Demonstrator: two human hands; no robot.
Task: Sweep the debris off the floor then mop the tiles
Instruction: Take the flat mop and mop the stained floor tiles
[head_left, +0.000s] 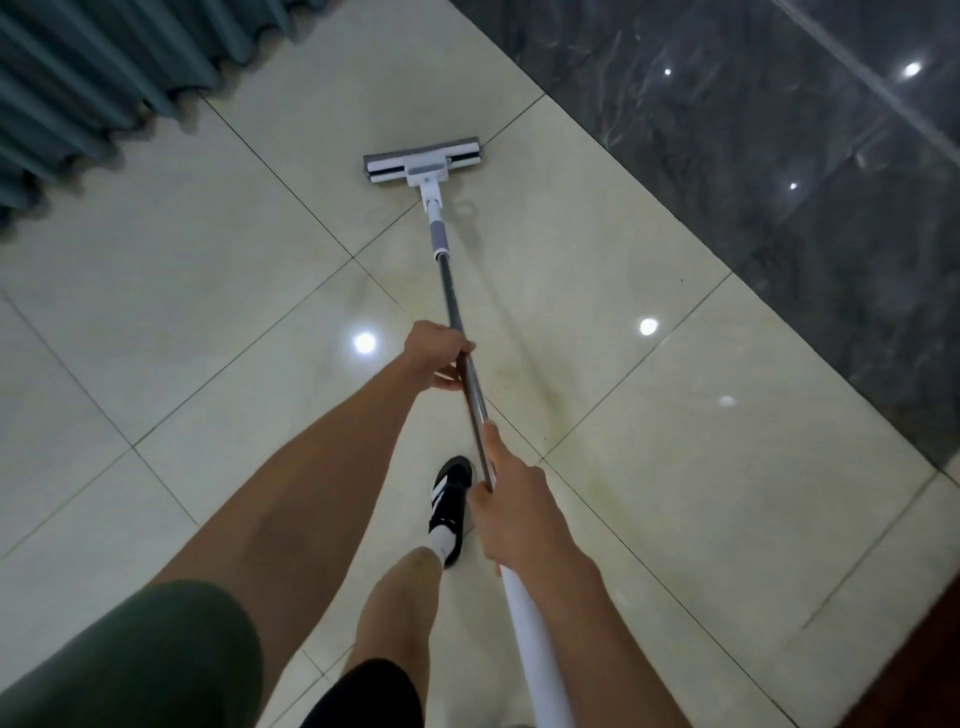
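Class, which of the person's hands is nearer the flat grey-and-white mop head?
Left. The left hand grips the metal pole closer to the mop head; the right hand holds it farther back.

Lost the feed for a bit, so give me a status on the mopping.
Left hand, right hand grip mop pole. Mop head flat on cream tiles. Curtain clear.

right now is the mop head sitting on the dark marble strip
No, the mop head lies flat on the cream tiles, short of the dark marble strip.
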